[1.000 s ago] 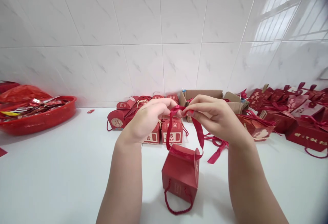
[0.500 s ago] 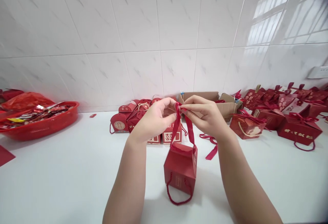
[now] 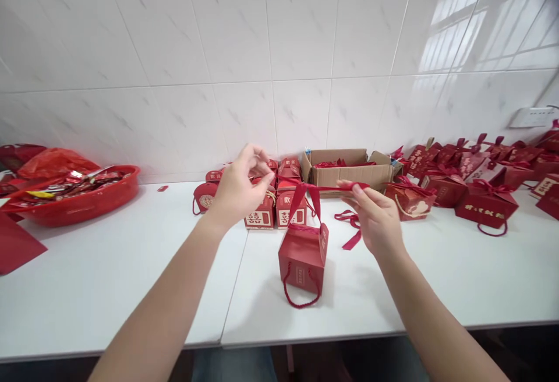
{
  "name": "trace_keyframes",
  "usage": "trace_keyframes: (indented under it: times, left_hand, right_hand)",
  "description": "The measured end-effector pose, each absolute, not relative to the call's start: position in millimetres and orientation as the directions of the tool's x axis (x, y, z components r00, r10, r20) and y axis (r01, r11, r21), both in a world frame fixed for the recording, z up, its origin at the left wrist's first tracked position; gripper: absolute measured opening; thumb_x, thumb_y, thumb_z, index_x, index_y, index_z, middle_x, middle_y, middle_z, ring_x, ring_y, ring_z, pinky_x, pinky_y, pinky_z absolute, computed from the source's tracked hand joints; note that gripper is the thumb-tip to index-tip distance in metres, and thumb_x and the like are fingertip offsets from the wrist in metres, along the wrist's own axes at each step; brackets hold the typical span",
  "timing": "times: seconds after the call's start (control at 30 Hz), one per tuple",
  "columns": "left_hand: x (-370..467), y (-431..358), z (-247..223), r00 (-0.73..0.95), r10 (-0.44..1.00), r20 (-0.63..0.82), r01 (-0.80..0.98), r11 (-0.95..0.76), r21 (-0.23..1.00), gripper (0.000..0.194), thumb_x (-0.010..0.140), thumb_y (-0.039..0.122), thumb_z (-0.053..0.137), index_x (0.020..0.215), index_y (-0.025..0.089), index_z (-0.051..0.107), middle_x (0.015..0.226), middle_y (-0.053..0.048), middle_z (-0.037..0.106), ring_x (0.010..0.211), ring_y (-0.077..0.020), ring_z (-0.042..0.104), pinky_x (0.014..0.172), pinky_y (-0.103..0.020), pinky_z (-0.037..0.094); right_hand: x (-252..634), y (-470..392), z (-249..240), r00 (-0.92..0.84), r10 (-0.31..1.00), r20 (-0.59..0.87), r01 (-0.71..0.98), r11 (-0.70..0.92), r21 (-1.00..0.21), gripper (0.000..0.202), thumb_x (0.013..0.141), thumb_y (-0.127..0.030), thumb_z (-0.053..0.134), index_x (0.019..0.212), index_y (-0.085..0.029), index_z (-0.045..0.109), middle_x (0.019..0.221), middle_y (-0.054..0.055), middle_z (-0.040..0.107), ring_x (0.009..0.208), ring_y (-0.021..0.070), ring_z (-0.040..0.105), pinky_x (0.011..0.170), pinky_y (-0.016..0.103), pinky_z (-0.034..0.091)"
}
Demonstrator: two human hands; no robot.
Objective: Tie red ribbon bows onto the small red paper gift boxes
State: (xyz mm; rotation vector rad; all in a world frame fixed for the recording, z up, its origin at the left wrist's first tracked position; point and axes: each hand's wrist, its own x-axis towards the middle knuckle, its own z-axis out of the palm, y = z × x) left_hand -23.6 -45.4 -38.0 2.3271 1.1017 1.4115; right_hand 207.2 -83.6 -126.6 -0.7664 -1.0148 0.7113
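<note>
Through the head view, I have my right hand [image 3: 381, 222] pinching a red ribbon [image 3: 324, 188] between thumb and fingers, the strip drawn straight and nearly level to the left of that pinch. The relation I judge matters most is where the red box [image 3: 301, 249] lies: left of the right-hand pinch and below it, upright on the white table [image 3: 70, 300], with the ribbon rising from its top in a narrow upside-down V. My left hand [image 3: 238, 191] is up on the other side, thumb and fingertips curled close together; there is red behind them, so I cannot tell whether they have the ribbon's other end. From the two hands, then, the box is down and between, and the left fingertips look slightly nearer to it, though depth is hard to judge. The ridge of the box runs crosswise, from one hand's side toward the other's, its right end a little closer to me; whether that is its longest side, I cannot tell. Its front points toward me and slightly left, with the rope handle [image 3: 302, 307] looping out well below both hands.
</note>
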Motion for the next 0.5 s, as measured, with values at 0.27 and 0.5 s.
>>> trace_keyframes:
  times: [0.27, 0.5]
  left_hand:
    - [-106.8, -38.1, -117.4, 0.117, 0.944, 0.308, 0.826, -0.265, 0.498, 0.023, 0.068, 0.02, 0.05, 0.089, 0.024, 0.043, 0.064, 0.006, 0.056, 0.062, -0.0153, 0.053, 0.059, -0.024, 0.039]
    - [-120.4, -35.1, -169.2, 0.046, 0.99, 0.131, 0.859, -0.107, 0.501, 0.026, 0.063, 0.022, 0.047, 0.088, 0.023, 0.041, 0.056, 0.007, 0.048, 0.053, -0.0157, 0.05, 0.051, -0.024, 0.036]
  right_hand:
    - [286.1, -146.3, -215.2, 0.594, 0.731, 0.336, 0.421, 0.074, -0.904, 0.03, 0.071, -0.047, 0.064, 0.062, -0.018, 0.065, 0.067, 0.003, 0.064, 0.067, 0.0201, 0.055, 0.064, 0.031, 0.042]
    - [297.1, -160.6, -240.7, 0.593, 0.755, 0.28, 0.604, -0.187, -0.775, 0.03, 0.07, -0.046, 0.053, 0.055, -0.02, 0.052, 0.064, 0.002, 0.061, 0.054, 0.0164, 0.046, 0.056, 0.03, 0.042]
